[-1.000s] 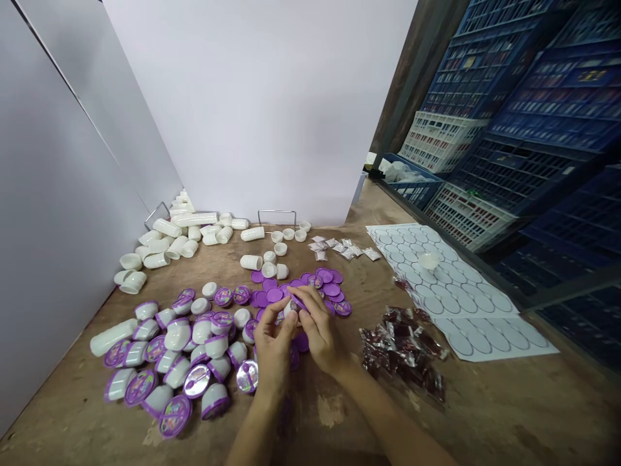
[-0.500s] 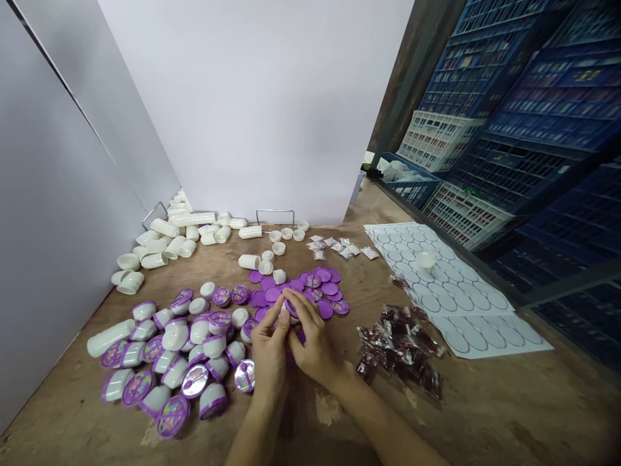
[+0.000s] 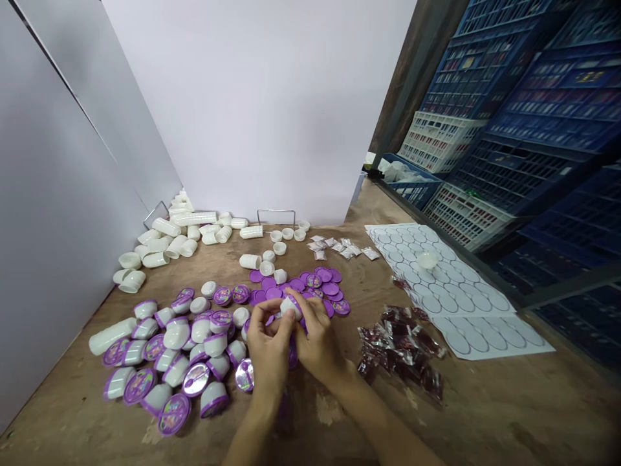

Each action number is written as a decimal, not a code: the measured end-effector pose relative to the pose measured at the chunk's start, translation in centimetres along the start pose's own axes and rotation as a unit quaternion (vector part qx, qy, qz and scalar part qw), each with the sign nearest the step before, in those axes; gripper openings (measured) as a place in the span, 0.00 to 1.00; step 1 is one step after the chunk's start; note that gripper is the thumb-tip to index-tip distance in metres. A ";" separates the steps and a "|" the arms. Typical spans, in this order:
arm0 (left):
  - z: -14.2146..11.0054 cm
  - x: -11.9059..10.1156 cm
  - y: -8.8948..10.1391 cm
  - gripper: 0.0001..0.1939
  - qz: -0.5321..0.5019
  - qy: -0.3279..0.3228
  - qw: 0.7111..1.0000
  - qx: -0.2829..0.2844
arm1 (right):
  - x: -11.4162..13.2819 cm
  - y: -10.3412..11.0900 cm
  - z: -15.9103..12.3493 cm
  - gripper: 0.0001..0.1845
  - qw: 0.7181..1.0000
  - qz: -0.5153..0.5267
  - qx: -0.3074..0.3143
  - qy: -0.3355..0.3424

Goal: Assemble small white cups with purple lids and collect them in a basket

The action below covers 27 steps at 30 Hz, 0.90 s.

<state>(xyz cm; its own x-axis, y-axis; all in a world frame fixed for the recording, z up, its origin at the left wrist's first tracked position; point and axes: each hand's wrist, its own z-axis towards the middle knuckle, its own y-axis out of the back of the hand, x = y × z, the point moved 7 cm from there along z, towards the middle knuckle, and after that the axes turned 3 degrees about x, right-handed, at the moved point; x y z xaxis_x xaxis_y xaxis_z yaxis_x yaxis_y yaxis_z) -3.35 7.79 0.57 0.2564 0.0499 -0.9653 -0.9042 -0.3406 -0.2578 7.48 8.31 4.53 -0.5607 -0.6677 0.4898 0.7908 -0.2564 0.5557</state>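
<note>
My fingers [image 3: 310, 310] are closed on a small white cup with a purple rim [image 3: 290, 305], pinched between both hands just above the loose purple discs [image 3: 274, 293]. I judge that I'm seating the purple part on the cup; that calls for even pressure around the edge, with the cup kept from twisting. Lidded cups [image 3: 177, 335] lie to my left, dark red packets [image 3: 402, 346] to my right. My left hand [image 3: 268, 346] curls inward, thumb against the cup; my right hand [image 3: 320, 340] slants in, fingers arched over the rim side.
</note>
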 end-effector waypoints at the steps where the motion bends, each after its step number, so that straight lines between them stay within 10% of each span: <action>1: -0.1 -0.2 -0.1 0.15 -0.004 -0.005 1.000 -0.004 | 0.2 -0.1 0.0 0.27 1.000 0.002 0.005 -0.004; 27: 1.3 -2.3 0.5 0.12 -0.008 -0.005 1.000 0.029 | 0.5 -1.6 -0.3 0.30 0.997 0.058 -0.037 -0.016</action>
<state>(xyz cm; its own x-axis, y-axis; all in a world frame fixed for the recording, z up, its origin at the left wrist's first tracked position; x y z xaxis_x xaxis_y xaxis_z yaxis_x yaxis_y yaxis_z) -4.84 8.77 2.61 0.2681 0.0637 -0.9613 -0.9184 -0.2845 -0.2750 6.00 8.14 3.72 -0.4707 -0.6732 0.5703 0.8664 -0.2306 0.4429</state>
